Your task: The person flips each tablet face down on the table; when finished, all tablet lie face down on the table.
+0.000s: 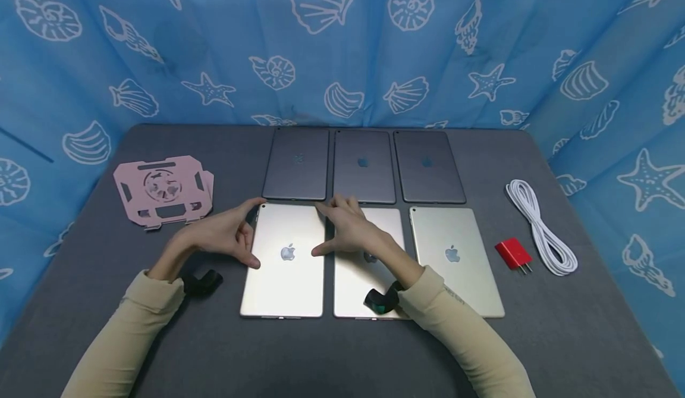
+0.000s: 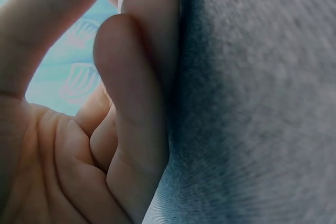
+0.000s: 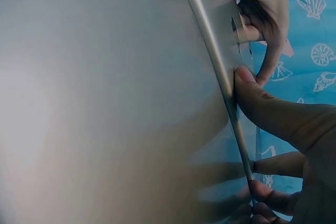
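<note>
A silver tablet [image 1: 286,231] lies back side up at the left of the front row, with a hand at each side. My left hand [image 1: 222,234] spreads its thumb over the left edge and its index finger to the top left corner; in the left wrist view its other fingers [image 2: 131,93] bend beside the grey tabletop. My right hand [image 1: 348,228] lays its thumb on the right edge and its index finger near the top right corner. Its forearm crosses a second silver tablet [image 1: 355,291], whose broad back [image 3: 105,98] fills the right wrist view.
A third silver tablet [image 1: 457,249] lies at right. Behind are three dark tablets [image 1: 297,175]. A pink perforated stand [image 1: 160,193] is at left. At right lie a red charger plug [image 1: 514,253] and a coiled white cable [image 1: 540,228]. A blue shell-patterned curtain [image 1: 369,47] hangs behind the table.
</note>
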Demonstrator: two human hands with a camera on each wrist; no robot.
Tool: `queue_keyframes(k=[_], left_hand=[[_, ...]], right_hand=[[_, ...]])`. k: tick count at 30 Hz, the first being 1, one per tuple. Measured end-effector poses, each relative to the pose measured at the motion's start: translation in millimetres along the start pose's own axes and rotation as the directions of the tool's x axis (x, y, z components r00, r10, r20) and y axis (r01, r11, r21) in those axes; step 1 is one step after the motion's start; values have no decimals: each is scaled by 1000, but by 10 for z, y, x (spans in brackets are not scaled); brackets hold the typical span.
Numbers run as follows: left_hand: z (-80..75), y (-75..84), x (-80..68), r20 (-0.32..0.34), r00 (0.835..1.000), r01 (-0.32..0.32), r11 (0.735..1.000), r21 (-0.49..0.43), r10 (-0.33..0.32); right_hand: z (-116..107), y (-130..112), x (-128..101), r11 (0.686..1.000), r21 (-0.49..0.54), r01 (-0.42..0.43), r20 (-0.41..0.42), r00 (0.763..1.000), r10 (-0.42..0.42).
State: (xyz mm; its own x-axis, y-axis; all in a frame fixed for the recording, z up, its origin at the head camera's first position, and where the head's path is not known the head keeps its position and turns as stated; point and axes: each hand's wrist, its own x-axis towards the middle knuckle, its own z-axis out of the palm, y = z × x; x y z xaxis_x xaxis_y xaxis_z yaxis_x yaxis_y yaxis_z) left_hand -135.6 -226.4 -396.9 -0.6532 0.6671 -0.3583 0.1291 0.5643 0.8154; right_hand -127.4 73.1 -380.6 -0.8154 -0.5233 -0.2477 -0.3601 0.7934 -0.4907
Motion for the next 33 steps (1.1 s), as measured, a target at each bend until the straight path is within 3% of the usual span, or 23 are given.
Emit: queue_keyframes(k=[10, 19, 26, 33], left_hand=[[-8, 62, 15, -9, 998, 56, 997, 50, -55], [18, 76, 24, -48, 996, 76, 984, 163, -69], [30, 21, 36, -61, 996, 77, 987, 140, -69], [51, 15, 3, -79, 995, 79, 984, 157, -67]], right_hand=[[-13, -14, 2, 1000, 2, 8, 1, 1000, -8], [6, 9, 4, 1000, -8, -2, -6, 1000, 2], [-2, 24, -8, 1000, -13, -7, 1, 1000, 7], [25, 63, -57, 998, -25, 53, -15, 998, -53]])
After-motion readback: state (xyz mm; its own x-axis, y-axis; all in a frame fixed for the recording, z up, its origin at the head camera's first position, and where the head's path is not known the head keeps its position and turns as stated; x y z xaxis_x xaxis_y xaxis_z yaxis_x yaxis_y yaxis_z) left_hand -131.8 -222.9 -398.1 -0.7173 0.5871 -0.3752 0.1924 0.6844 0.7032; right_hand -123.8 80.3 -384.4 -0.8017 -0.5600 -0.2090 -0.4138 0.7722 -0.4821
